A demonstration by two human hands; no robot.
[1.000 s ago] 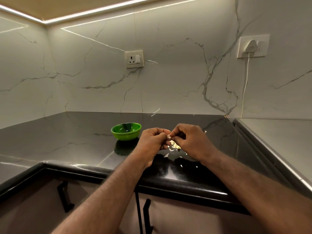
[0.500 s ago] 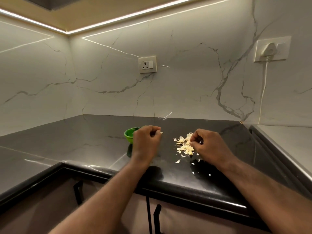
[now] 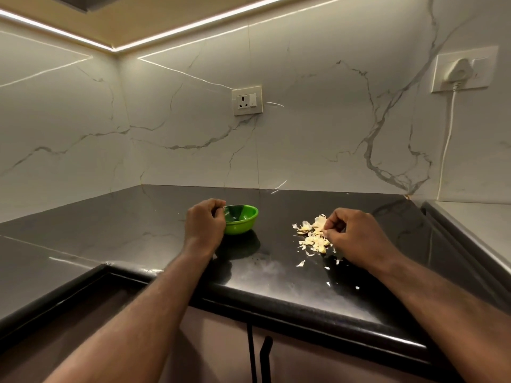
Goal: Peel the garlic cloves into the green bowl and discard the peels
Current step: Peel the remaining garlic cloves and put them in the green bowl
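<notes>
Black polished stone makes up the countertop point(image 3: 110, 230), which turns a corner beneath a pale, grey-veined marble wall point(image 3: 318, 134). The green bowl point(image 3: 243, 222) sits on the stone a little left of centre, well back from the front edge, its glossy shape mirrored in the surface below it. The left hand point(image 3: 204, 222) is right at the bowl's left rim, knuckles up, fingers curled in tight with the tips just over the edge. Something small and pale glints there, but I cannot tell whether the hand grips a clove or is closed on nothing. The inside of the bowl is too dim for me to make out. Off to the right, well apart from the bowl, the garlic pile point(image 3: 311, 236) lies loose on the counter, a heap of cream and yellowish skins and pieces. The right hand point(image 3: 356, 239) is at the pile's right side, its fingers bent down so that the fingertips point(image 3: 327, 229) meet the pieces. Whether they pinch one or only touch it, I cannot say. A few flakes of peel point(image 3: 301, 263) lie scattered nearer the front edge. On the wall above the bowl is a white socket point(image 3: 247, 100) with a switch. Farther right a white plug point(image 3: 460, 69) sits in a second outlet, its cord point(image 3: 448, 139) hanging down toward the counter. A light strip point(image 3: 193, 26) glows along the underside overhead, and dark handles point(image 3: 265, 355) show on the cupboard fronts below the counter edge.
</notes>
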